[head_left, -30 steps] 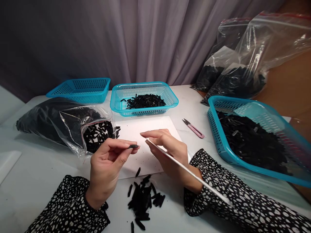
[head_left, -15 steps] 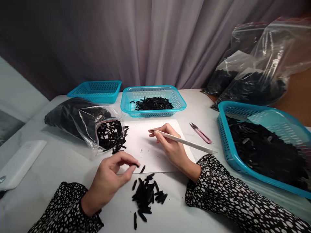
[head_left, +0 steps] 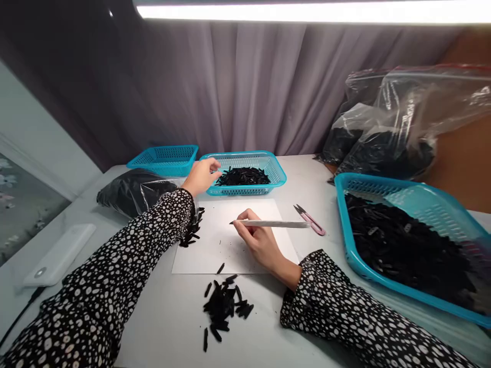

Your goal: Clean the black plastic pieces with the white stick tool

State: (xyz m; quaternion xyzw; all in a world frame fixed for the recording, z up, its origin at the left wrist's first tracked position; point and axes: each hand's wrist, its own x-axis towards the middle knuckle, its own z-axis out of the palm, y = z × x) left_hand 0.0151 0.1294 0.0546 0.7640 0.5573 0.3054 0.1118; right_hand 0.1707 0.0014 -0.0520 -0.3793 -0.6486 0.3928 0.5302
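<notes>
My left hand (head_left: 203, 175) reaches over the left end of a blue plastic basket (head_left: 279, 174) that holds a heap of small black strips (head_left: 245, 176). Its thumb and fingers are apart, and no strip shows between them. Closed around a long whitish stick with a dark pointed tip (head_left: 280, 224), my right hand (head_left: 261, 240) is above a white sheet of paper (head_left: 215, 255). The stick lies nearly level, tip to the left. On the table in front of the paper is a loose pile of black strips (head_left: 222, 304), with one strip (head_left: 220, 268) at the sheet's near edge.
A clear bag of black strips (head_left: 126, 191) lies at left, its mouth behind my left sleeve. Pink thread snips (head_left: 310, 221) lie right of the paper. A large blue basket (head_left: 347, 240), filled bags (head_left: 399, 148), another blue basket (head_left: 164, 166) and a white device (head_left: 63, 253) surround the work.
My left hand has moved from above the near pile, where it pinched a black strip, forward to the far basket, and its fingers have parted. The stick has turned more level. The view has tilted up.
</notes>
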